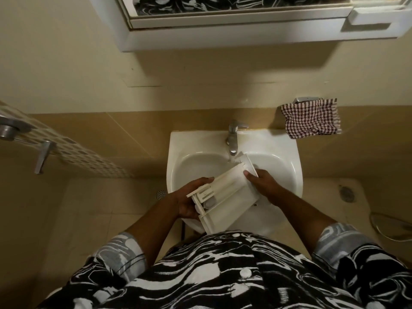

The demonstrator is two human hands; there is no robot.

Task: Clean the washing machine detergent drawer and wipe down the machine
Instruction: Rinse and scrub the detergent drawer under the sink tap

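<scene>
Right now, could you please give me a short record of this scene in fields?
setting: white sink with a tap
drawer: detergent drawer held tilted over the sink, far end under the tap
hands: left hand grips the near end; right hand grips the far end
nearby: checked cloth hangs up, right of the tap

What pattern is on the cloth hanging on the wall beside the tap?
The hanging fabric cloth has a dark red-and-white check, clearest in the head view.
</scene>
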